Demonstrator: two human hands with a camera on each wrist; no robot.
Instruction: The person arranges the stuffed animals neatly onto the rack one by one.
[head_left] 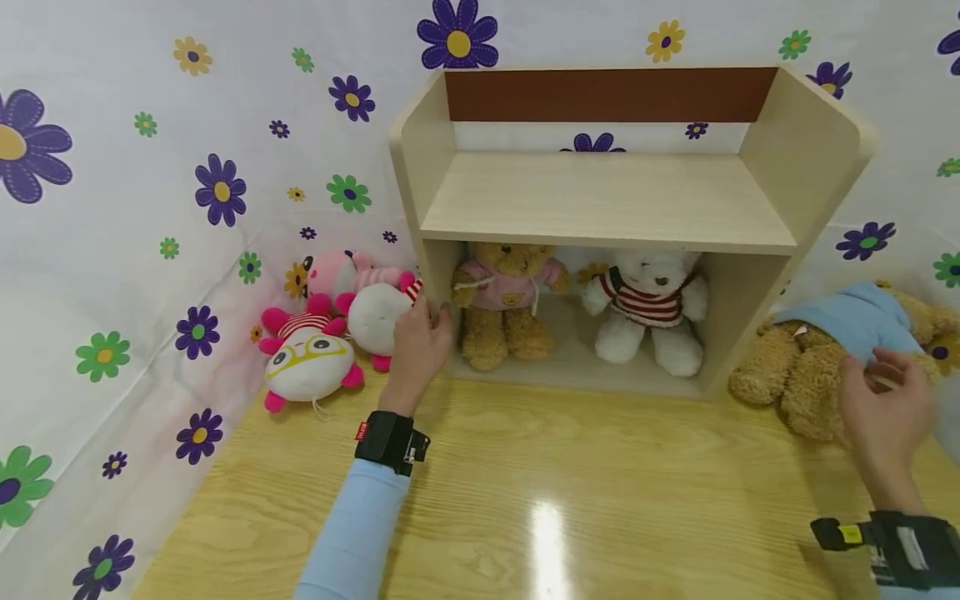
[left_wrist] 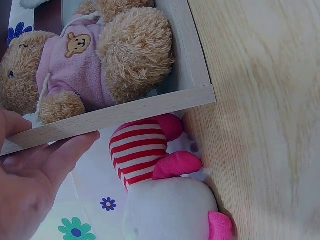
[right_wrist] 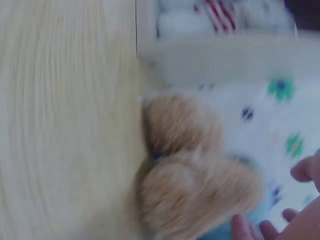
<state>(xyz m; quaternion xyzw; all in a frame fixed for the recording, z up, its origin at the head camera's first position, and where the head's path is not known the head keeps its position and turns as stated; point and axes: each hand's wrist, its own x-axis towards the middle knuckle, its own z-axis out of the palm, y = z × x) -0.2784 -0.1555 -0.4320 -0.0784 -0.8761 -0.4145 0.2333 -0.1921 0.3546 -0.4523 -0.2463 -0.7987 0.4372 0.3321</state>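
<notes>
The left hand (head_left: 420, 337) has its grip closed about the front edge of the left side panel (left_wrist: 110, 118) of the pale wooden shelf unit (head_left: 611, 196), thumb on the inner face and fingers on the outer face. The right hand (head_left: 888, 408) has its grip partly spread, fingers loosely bent and apart, at the brown bear (head_left: 817, 383); contact with the bear cannot be determined. The shelf unit stands upright at the rear edge of the desk (head_left: 600, 483) and has a brown board across its upper back. Its lower compartment contains a tan bear in a pink top (head_left: 506, 287) and a white bear in a red-striped sweater (head_left: 652, 300). The brown bear, in a blue garment, lies near the desk's right rear corner, legs toward the shelf unit. Pink-limbed plush toys (head_left: 307, 371) sit at the left rear corner.
</notes>
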